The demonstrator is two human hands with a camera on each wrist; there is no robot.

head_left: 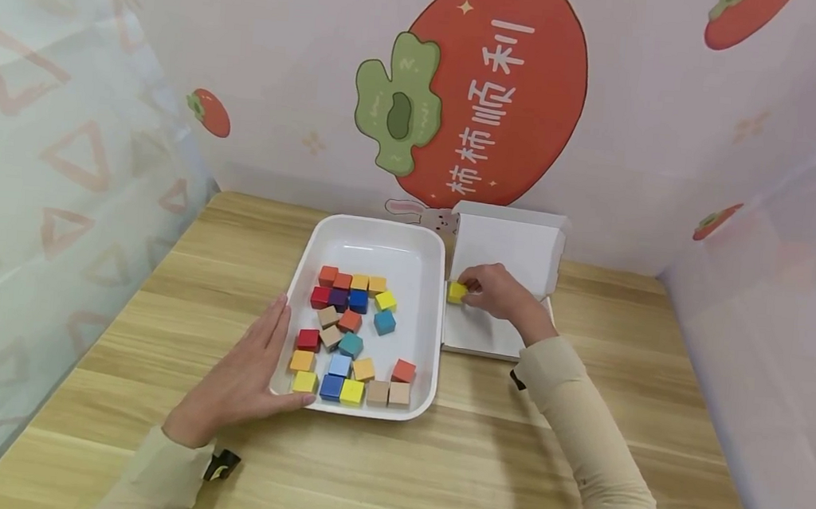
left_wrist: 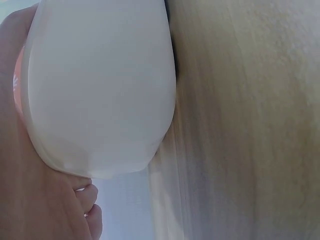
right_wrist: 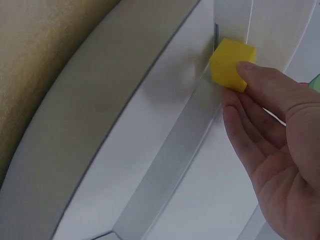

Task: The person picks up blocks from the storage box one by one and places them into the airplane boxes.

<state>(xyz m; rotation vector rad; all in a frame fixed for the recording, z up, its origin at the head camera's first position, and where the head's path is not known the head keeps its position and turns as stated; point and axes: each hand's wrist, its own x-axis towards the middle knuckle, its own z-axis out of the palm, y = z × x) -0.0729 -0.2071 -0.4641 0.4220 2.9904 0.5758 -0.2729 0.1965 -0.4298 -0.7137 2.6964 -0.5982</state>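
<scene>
In the head view my right hand [head_left: 495,291] pinches a yellow cube [head_left: 457,292] between thumb and fingers, inside the left part of an open white cardboard box [head_left: 484,336]. The right wrist view shows the thumb on one face of the yellow cube [right_wrist: 231,65], with the other fingers beneath it. A white tray [head_left: 436,289] stands left of the box, holding many coloured cubes. Against its near left corner lies my left hand [head_left: 243,377], fingers straight along the outer side and thumb stretched along the near rim. The left wrist view shows mostly the tray's outer wall [left_wrist: 100,90].
The wooden table [head_left: 463,467] carries tray and box side by side. Upright behind the box stands its lid [head_left: 502,250]. A printed backdrop [head_left: 286,61] borders the table at the back, with fabric walls at left and right.
</scene>
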